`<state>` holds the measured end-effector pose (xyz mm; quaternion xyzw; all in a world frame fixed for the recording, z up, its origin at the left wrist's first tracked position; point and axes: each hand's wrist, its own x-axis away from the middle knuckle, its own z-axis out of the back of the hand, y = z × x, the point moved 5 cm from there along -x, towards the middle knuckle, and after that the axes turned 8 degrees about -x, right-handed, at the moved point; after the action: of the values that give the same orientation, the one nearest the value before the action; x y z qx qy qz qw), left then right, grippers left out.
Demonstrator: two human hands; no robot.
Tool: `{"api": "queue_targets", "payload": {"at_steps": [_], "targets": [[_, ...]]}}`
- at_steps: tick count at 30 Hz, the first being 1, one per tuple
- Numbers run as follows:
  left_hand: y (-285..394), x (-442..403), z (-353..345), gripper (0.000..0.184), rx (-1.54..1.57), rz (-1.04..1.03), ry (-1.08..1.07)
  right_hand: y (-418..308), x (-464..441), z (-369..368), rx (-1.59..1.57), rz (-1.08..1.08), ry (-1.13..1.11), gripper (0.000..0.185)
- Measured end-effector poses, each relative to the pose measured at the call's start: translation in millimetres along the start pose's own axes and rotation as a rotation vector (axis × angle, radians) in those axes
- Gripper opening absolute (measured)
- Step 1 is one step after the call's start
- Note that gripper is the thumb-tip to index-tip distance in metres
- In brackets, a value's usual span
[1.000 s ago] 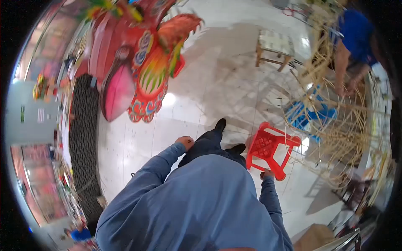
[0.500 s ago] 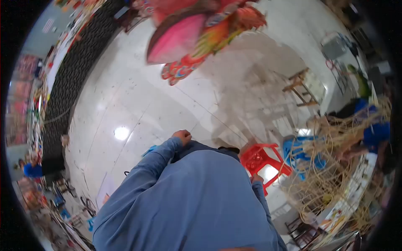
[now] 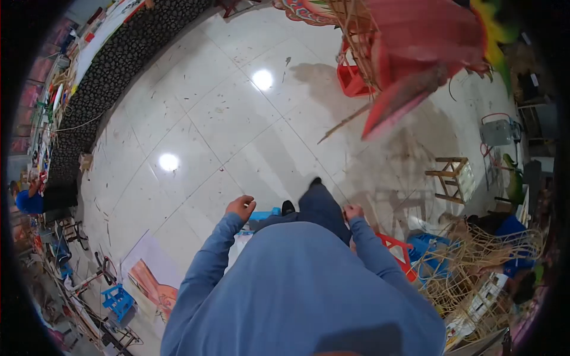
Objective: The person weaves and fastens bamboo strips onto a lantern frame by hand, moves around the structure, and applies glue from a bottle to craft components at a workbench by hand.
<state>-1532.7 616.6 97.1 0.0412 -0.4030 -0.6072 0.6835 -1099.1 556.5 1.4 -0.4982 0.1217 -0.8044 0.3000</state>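
Observation:
My left hand (image 3: pixel 241 207) hangs at the left of my body, fingers loosely bent and apart, holding nothing. Just right of it, partly hidden by my clothes, is a blue plastic object (image 3: pixel 268 215). My right hand (image 3: pixel 352 212) hangs beside my dark trouser leg, fingers loosely bent and nothing in them. A red plastic stool (image 3: pixel 399 254) stands beyond my right forearm, partly covered by my sleeve.
A large red painted figure (image 3: pixel 424 41) fills the upper right, near another red stool (image 3: pixel 354 80). A wooden stool (image 3: pixel 454 180) stands right, above a tangled cane frame (image 3: pixel 469 261) with a person in blue (image 3: pixel 516 237). A dark-draped table (image 3: pixel 127 62) runs upper left; painted paper (image 3: pixel 151 276) lies lower left.
The view has turned and moved across the floor. The red figure now appears farther right, and the red stool has slipped behind my right arm. Both hands have swung, and my legs have stepped.

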Motion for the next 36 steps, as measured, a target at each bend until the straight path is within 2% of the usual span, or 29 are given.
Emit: {"api": "queue_targets", "payload": {"at_steps": [1, 3, 4, 7, 8, 11, 14, 15, 17, 22, 25, 26, 29, 30, 33, 36], "targets": [[-9, -8, 7, 0.031, 0.017, 0.005, -0.007, -25, -12, -13, 0.018, -0.006, 0.004, 0.026], [-30, -24, 23, 0.032, 0.046, 0.077, 0.038, -53, -37, -42, -0.24, -0.199, -0.146, 0.032], [-43, -31, 30, 0.032, 0.055, 0.114, 0.058, -63, -46, -52, -0.228, -0.208, -0.14, 0.032], [-106, -53, 30, 0.031, 0.066, 0.215, 0.057, -105, -73, -84, 0.268, 0.179, -0.141, 0.028], [-125, -59, 29, 0.031, 0.063, 0.213, 0.038, -109, -79, -94, 0.377, 0.228, -0.167, 0.028], [-181, -80, 40, 0.029, 0.079, 0.282, -0.006, -102, -87, -98, 0.507, 0.105, -0.331, 0.029], [-226, -112, 58, 0.028, 0.46, 0.496, 0.023, -116, -98, -95, 0.544, -0.05, -0.415, 0.029], [-222, -128, 74, 0.028, 0.473, 0.494, 0.005, -124, -100, -95, 0.563, -0.079, -0.43, 0.029], [-227, -136, 107, 0.027, 0.808, 0.664, 0.167, -136, -108, -98, 0.588, -0.122, -0.446, 0.03], [-244, -161, 126, 0.029, 0.898, 0.7, 0.189, -175, -125, -126, 0.592, -0.15, -0.44, 0.031], [-256, -152, 123, 0.028, 0.917, 0.836, 0.146, -199, -126, -144, 0.571, -0.145, -0.442, 0.031], [-260, -152, 124, 0.028, 0.909, 0.828, 0.136, -205, -124, -149, 0.565, -0.144, -0.437, 0.031], [-261, -158, 145, 0.026, 0.451, 0.69, -0.015, -220, -117, -169, 0.531, -0.14, -0.416, 0.031], [-278, -165, 145, 0.026, 0.446, 0.677, -0.02, -225, -112, -176, 0.519, -0.14, -0.406, 0.031], [-360, -194, 137, 0.024, -0.037, 0.278, -0.001, -236, -93, -207, 0.478, -0.152, -0.367, 0.031], [-376, -245, 200, 0.024, 0.055, 0.293, -0.048, -235, -64, -247, 0.427, -0.18, -0.326, 0.031]]}}
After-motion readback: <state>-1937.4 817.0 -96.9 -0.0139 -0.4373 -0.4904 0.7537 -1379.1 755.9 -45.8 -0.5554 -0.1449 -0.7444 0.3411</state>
